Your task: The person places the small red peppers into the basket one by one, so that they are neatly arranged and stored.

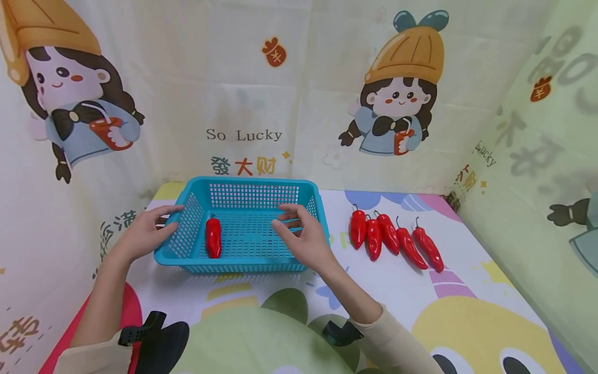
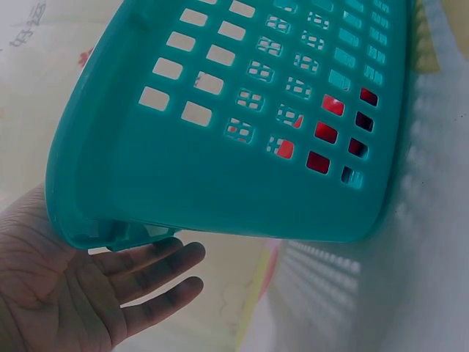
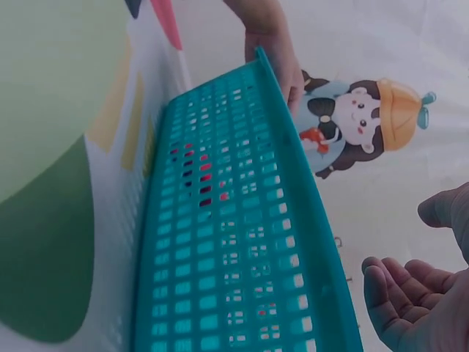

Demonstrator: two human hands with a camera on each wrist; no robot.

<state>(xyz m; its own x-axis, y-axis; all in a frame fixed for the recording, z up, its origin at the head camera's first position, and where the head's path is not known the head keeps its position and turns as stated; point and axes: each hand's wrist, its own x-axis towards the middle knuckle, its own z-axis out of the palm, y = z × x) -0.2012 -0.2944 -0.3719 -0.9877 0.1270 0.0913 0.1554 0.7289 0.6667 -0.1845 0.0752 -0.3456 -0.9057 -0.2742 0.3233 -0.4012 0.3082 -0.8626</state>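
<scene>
A blue plastic basket (image 1: 252, 268) with a lattice of holes stands on the table. One red chili pepper (image 1: 213, 238) lies in its left part, and red also shows through the holes in both wrist views. My left hand (image 1: 148, 231) rests at the basket's left rim, thumb and index finger on the edge; in the left wrist view the other fingers (image 2: 163, 301) extend straight outside the wall. Over the basket's right side hovers my right hand (image 1: 306, 239), its fingers loosely bent and holding nothing. Several more red chili peppers (image 1: 374, 239) lie to the right of the basket.
A printed cloth (image 1: 261, 332) covers the table. Cloth walls (image 1: 322, 104) with cartoon figures rise behind it and at both sides, the back one close behind the basket.
</scene>
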